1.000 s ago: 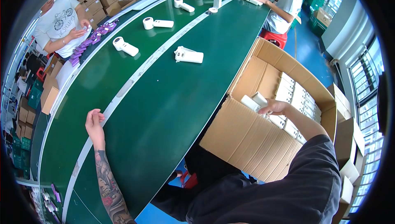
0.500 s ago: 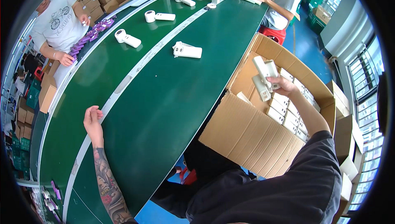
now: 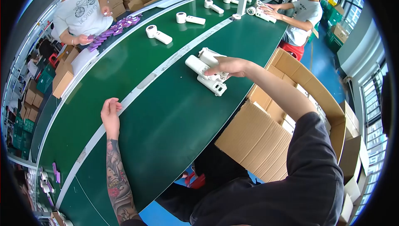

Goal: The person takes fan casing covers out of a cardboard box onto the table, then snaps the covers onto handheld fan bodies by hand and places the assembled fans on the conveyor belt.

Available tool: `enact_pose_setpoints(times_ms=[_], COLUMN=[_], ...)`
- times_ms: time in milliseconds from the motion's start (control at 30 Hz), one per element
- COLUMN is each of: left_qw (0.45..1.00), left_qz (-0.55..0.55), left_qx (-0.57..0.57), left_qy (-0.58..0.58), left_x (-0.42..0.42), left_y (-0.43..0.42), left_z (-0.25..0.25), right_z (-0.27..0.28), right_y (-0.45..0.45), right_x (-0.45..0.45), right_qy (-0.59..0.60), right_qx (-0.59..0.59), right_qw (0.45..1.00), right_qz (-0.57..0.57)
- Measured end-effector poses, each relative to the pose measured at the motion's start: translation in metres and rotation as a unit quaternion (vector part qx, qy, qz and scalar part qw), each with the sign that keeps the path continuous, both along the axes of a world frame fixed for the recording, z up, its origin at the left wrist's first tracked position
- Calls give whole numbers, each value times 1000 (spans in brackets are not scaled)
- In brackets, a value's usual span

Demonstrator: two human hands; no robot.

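My right hand (image 3: pixel 232 67) is closed round white plastic handle-shaped parts (image 3: pixel 196 65) just over the green table. One more held part (image 3: pixel 214 85) points down toward the table and shows dark openings at its end. Another white part (image 3: pixel 210 56) is right behind the held ones; whether they touch cannot be made out. My left hand (image 3: pixel 111 111) is at the pale strip (image 3: pixel 145 82) along the belt, fingers loosely bent and apart from the thumb, holding nothing. To the right is an open cardboard box (image 3: pixel 253 136) with rows of white parts, partly hidden by my right arm.
White round-headed handheld units (image 3: pixel 159 35) lie along the green belt (image 3: pixel 112 72). Across it, a person (image 3: pixel 83 14) handles purple parts (image 3: pixel 114 30). At the far right end another person (image 3: pixel 305 16) works on white pieces. Cartons (image 3: pixel 353 143) stand beyond the box.
My right hand has moved left from above the cardboard box to the table, carrying the white parts beside the one lying there. The camera view has shifted, and my left hand stays by the strip.
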State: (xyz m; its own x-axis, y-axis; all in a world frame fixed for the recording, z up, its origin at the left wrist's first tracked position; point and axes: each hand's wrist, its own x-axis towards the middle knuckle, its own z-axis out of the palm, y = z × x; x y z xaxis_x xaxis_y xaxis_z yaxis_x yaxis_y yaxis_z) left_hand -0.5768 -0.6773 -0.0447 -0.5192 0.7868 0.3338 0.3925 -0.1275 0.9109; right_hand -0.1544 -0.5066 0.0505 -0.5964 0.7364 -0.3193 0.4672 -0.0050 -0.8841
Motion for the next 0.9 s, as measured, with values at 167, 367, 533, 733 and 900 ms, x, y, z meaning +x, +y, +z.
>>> enact_pose_setpoints(times_ms=[167,367,533,733,900], left_qw=[1000,1000,1000,966,880], left_qz=[-5,-17,-18,-37,-219], left_qx=[-4,1,-10,36,43], left_qy=[-13,-13,9,255,420], left_x=[-8,-6,-8,33,138], left_y=[-3,-1,-3,1,15], left_z=[-5,-3,-10,1,18], right_z=[15,27,-11,-110,-185], right_y=[-1,-17,-20,-78,-87], right_x=[-28,0,121,181,194], right_qy=[-177,-245,-291,-303,-245], right_qx=[110,271,276,165,109], right_qw=[978,931,910,935,963], right_qz=[20,-15,-110,-80,-9])
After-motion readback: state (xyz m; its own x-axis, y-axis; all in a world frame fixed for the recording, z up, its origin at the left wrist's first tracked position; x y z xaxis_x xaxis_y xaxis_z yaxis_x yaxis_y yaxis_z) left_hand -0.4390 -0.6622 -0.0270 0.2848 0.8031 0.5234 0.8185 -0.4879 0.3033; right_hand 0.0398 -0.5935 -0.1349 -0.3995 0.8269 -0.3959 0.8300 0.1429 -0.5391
